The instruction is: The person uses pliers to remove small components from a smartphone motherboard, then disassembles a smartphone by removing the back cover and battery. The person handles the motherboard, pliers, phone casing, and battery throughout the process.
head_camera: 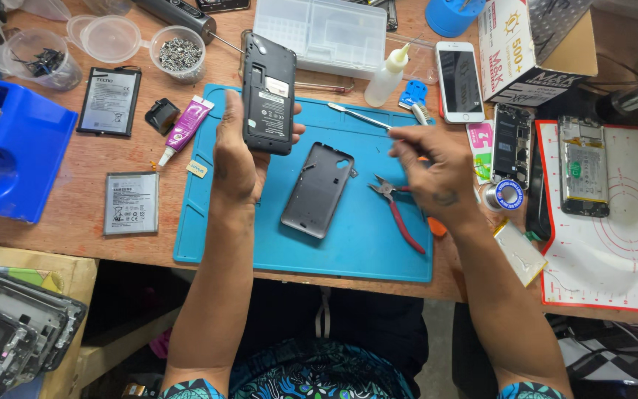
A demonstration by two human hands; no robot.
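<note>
Nearest the camera, two bare forearms are seen rising from the bottom edge toward a wooden workbench (90,159). An opened dark phone (269,94) is held upright in the left hand (236,159) over the upper left part of a blue work mat (348,247) — its back is exposed, the fingers are wrapped around its lower half, and the thumb is pressed along its left edge. The right hand (437,174) is held above the right side of the mat with its fingertips drawn together in a pinch; what is pinched is too small to be made out.

Between the two hands a grey back cover (317,190) is laid inside-up on the mat, just beside the left wrist. Red-handled pliers (399,210) are lying near the right hand, partly covered by it, and metal tweezers (358,116) are resting at the mat's upper edge.

Left of the mat, a purple glue tube (184,127) is placed at a slant, and two flat phone batteries (109,101) are set well apart from each other on the wood. A blue tape dispenser (12,151) is stood at the far left — behind it a clear cup of small screws (178,52) is seen. Above the mat a white squeeze bottle (388,76) is stood upright beside a clear plastic organiser box (330,33). A white phone (459,81) is laid face-up to the right, near a cardboard box (526,48), and more opened phones are spread on a white mat (622,251) at the right.
</note>
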